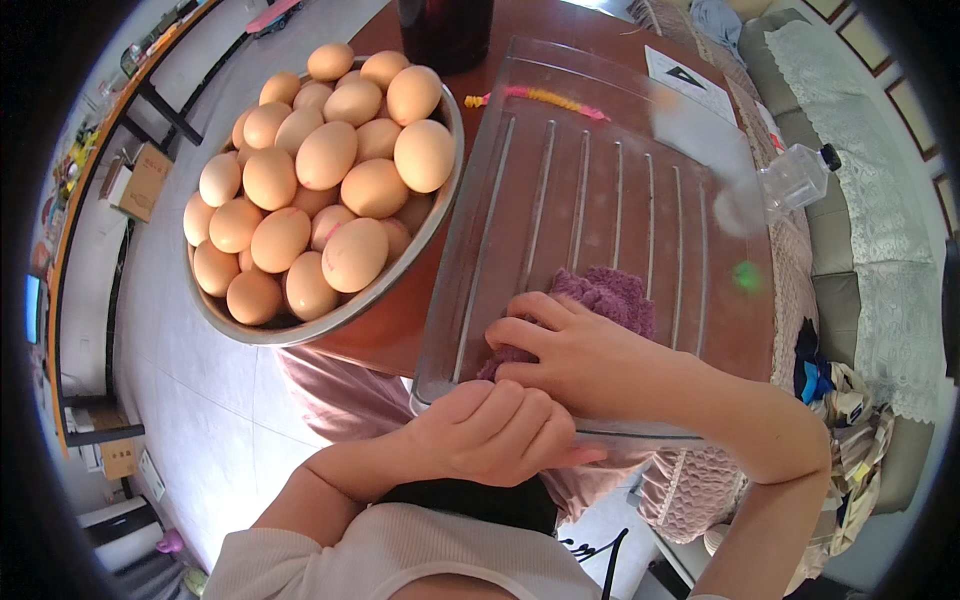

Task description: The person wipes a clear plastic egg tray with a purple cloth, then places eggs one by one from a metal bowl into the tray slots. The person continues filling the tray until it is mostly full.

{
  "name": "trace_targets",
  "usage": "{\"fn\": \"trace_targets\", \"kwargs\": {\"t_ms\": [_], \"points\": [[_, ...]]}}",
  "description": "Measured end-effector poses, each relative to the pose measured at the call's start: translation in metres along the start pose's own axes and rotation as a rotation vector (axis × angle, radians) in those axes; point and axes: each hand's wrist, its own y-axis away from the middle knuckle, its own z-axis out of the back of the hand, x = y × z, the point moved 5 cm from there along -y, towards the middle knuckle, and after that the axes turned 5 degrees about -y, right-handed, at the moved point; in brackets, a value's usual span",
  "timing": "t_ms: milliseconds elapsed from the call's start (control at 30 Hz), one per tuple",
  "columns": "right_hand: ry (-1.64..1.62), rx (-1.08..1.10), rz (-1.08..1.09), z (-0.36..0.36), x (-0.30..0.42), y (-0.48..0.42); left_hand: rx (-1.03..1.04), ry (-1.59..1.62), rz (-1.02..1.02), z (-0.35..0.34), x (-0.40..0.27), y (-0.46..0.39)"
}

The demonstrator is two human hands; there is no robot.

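Note:
A clear plastic bin (pixel 555 187) with raised ribs along its bottom lies on the brown table before me. My right hand (pixel 555 352) presses a purple fluffy cloth (pixel 607 296) onto the ribbed bottom near the close end, fingers bent over it. My left hand (pixel 499 431) is curled at the near rim of the bin, beside my right wrist; whether it grips the rim is hidden. Left of the bin stands a metal bowl (pixel 442 217) heaped with brown eggs (pixel 326 155), some bearing pink marks.
A dark container (pixel 446 30) stands behind the bowl. A yellow and pink twisted strip (pixel 544 96) and a white sheet (pixel 690 82) lie towards the far side. A clear bottle (pixel 795 178) with a black cap is at the right, near a grey sofa (pixel 832 225).

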Motion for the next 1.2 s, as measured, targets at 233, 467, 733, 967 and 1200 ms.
{"fn": "trace_targets", "kwargs": {"t_ms": [233, 467, 733, 967, 1200], "points": [[0.067, 0.073, -0.083, 0.01, 0.0, 0.004, -0.02, 0.031, -0.004, -0.002, -0.001, 0.002], [0.111, -0.102, -0.184, 0.035, -0.026, 0.001, -0.011, 0.05, -0.013, -0.002, 0.001, 0.003], [0.237, -0.506, -0.488, 0.054, -0.07, 0.03, -0.082, 0.069, -0.006, -0.002, 0.001, 0.0], [0.433, -0.164, -0.48, 0.028, -0.093, 0.02, -0.102, 0.133, 0.054, -0.003, 0.002, 0.002], [0.52, -0.29, -0.452, 0.052, -0.175, 0.013, -0.024, 0.17, 0.054, -0.003, 0.001, 0.006]]}}
